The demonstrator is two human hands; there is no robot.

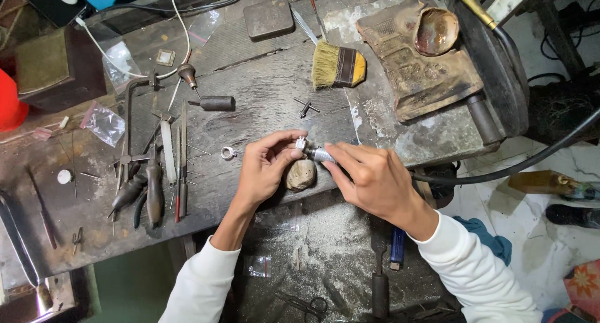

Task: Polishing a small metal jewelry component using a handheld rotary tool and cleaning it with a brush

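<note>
From my remote seat I see the left hand [265,166] pinching a small silver ring piece [300,142] between thumb and fingertips, just above the worn wooden bench pin [301,175]; the right hand [369,176] is wrapped around the metal handpiece [320,154] of a flexible-shaft tool, its tip touching the piece, its black hose [519,163] trailing off toward 3 o'clock. I judge the step in hand to be grinding or polishing the piece at the pin; the next move, as I read it, calls for a steady pinch, a light touch of the tip, and a slight turn of the piece to offer a fresh face.

A second silver ring [228,152] lies on the bench at 9 o'clock from the left hand, near it but apart; beyond it, also at 9 o'clock, pliers and files [156,179] lie in a row.

Packages: clear little zip bags, one with a pinkish edge at 9 o'clock far left [103,123]; one at 11 o'clock by the white cable [119,63]; one at 6 o'clock on the lower tray [259,267]. At 12 o'clock sit a flat grey tin [268,18] and a yellow-handled brush [337,66]; any label is too small for me to make out.
</note>
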